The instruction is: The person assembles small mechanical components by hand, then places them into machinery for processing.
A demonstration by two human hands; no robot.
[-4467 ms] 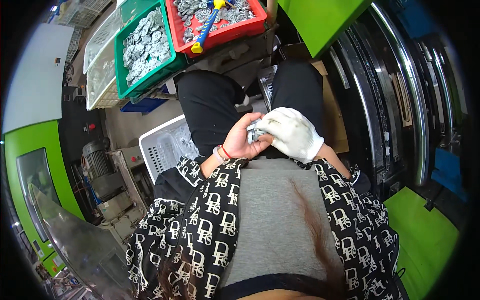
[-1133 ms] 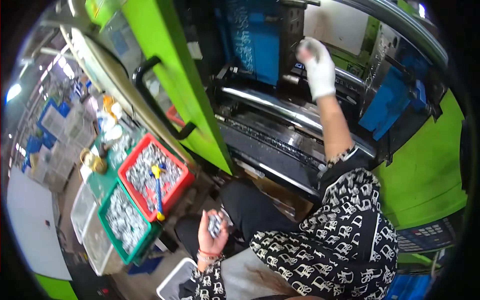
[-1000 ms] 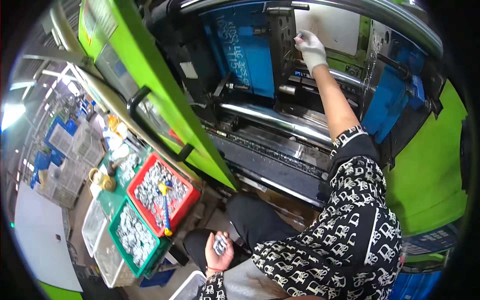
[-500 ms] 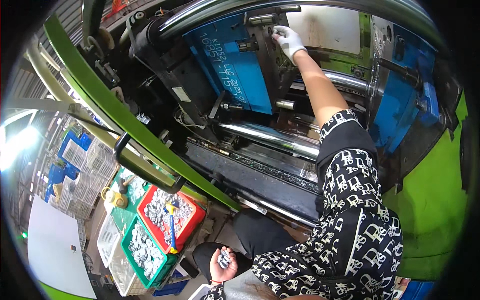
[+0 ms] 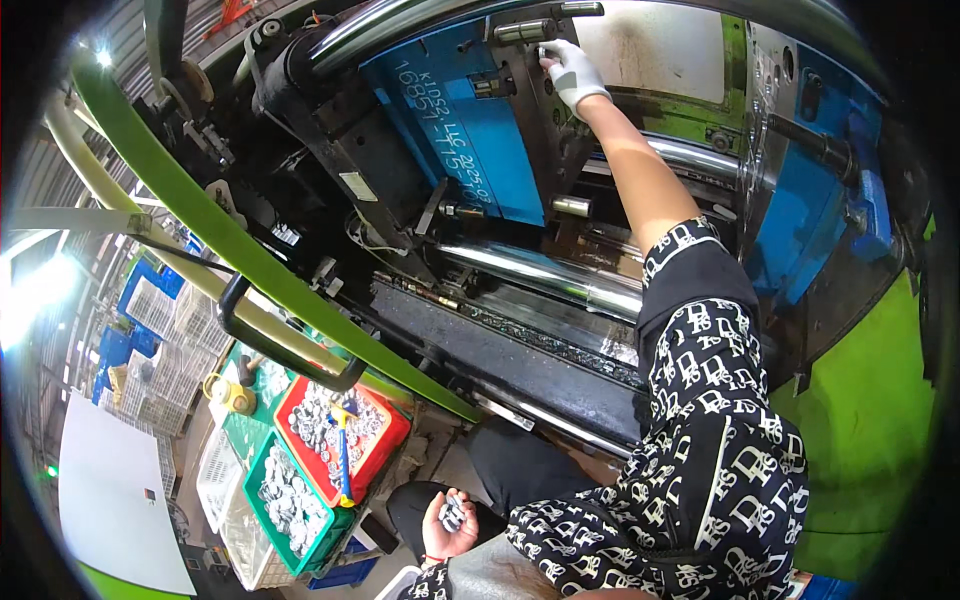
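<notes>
My right hand [image 5: 574, 76], in a white glove, reaches up to the dark steel face of a blue mould half [image 5: 465, 130] inside a machine. Its fingers are pinched at the plate near the upper guide pillar, and a small silvery piece [image 5: 542, 53] shows at their tips. Low in view, close to my dark trousers, my left hand [image 5: 447, 530] is bare, palm up, with fingers curled round several small grey metal parts [image 5: 453, 514]. A red band circles that wrist.
A red tray [image 5: 388, 436] and a green tray [image 5: 326, 530] hold many metal parts; a blue-and-yellow hammer [image 5: 344, 460] lies across the red one. Polished tie bars [image 5: 540, 275] cross below the mould. The other mould half [image 5: 790, 215] stands right. A green door frame [image 5: 240, 255] curves left.
My right hand has moved slightly up and left along the mould face. My left hand stays low with the metal parts, turned a little.
</notes>
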